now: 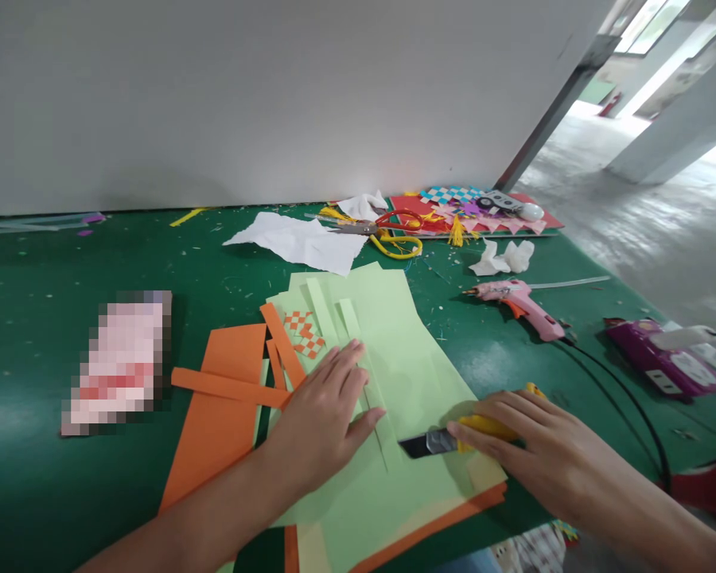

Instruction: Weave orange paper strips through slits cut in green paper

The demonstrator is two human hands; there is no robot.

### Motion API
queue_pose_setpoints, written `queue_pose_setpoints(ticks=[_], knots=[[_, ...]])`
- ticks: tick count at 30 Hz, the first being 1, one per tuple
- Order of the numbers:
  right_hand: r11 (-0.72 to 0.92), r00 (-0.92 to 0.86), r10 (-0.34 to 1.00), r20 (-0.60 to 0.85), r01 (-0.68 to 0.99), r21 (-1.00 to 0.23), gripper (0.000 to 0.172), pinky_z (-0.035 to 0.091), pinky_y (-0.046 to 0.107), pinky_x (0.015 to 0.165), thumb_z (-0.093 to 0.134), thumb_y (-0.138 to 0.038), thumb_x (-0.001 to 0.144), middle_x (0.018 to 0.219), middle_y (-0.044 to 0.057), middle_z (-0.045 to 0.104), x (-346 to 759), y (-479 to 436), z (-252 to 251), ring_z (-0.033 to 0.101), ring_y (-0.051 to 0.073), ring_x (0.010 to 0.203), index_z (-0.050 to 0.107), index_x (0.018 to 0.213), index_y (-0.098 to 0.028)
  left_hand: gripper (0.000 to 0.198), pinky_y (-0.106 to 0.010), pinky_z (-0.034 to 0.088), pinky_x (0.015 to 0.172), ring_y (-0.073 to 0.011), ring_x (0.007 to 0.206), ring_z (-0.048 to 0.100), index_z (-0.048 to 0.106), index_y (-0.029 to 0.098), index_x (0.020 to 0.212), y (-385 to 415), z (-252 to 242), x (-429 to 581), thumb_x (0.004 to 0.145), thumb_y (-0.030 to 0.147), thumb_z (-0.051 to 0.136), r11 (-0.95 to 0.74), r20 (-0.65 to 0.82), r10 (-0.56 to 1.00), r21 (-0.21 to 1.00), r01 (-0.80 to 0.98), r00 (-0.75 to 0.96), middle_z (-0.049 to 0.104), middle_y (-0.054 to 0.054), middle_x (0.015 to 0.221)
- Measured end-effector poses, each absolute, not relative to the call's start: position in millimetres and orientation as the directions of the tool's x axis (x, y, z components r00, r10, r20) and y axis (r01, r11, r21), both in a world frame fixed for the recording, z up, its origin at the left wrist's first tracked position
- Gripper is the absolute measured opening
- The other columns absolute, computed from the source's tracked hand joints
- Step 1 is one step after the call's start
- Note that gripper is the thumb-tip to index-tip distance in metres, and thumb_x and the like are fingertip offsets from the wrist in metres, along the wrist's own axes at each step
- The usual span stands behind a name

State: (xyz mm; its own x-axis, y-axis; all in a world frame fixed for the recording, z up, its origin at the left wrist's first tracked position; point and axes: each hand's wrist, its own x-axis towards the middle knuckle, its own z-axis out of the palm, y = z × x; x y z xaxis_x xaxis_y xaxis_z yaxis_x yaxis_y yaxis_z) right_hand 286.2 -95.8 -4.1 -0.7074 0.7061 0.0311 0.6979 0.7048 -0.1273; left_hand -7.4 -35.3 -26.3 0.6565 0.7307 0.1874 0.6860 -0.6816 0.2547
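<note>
My left hand [322,414] lies flat with fingers stretched out on a stack of light green paper [394,350], pressing it onto the green table [48,493]. My right hand [531,454] is closed around a yellow utility knife [459,436], whose blade rests on the green paper just right of my left fingers. Long slits run up the green sheet. Orange paper sheets and strips [227,398] lie under and left of the green paper. A small orange-and-green woven patch [303,333] shows at the sheet's upper left.
A pink glue gun [522,302] with a black cord lies to the right, a purple box [662,358] beyond it. At the back lie white paper [301,239], red and yellow scissors [394,231] and coloured craft pieces [471,208]. A blurred pink packet [122,362] sits at left.
</note>
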Motion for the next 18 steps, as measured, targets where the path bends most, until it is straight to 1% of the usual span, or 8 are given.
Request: queue_pose_setpoints(ticks=[9, 18], knots=[[0.714, -0.715, 0.698, 0.034, 0.691, -0.115, 0.046, 0.044, 0.038, 0.075, 0.037, -0.012, 0.094, 0.102, 0.011, 0.062, 284.5, -95.5, -3.3, 0.057, 0.024, 0.090, 0.049, 0.136, -0.025, 0.028, -0.050, 0.043, 0.105, -0.0296, 0.136, 0.038, 0.053, 0.016, 0.102, -35.1, -25.8, -7.4, 0.096, 0.041, 0.043, -0.681, 0.196, 0.732, 0.257, 0.686, 0.653, 0.049, -0.018, 0.139], [0.708, -0.710, 0.703, 0.031, 0.696, -0.119, 0.046, 0.045, 0.037, 0.075, 0.038, -0.012, 0.093, 0.102, 0.010, 0.063, 282.7, -94.6, -1.0, 0.058, 0.024, 0.091, 0.049, 0.135, -0.026, 0.027, -0.051, 0.043, 0.105, -0.0302, 0.134, 0.040, 0.053, 0.016, 0.101, -34.8, -25.6, -7.2, 0.096, 0.041, 0.044, -0.681, 0.204, 0.732, 0.264, 0.683, 0.650, 0.049, -0.018, 0.139]])
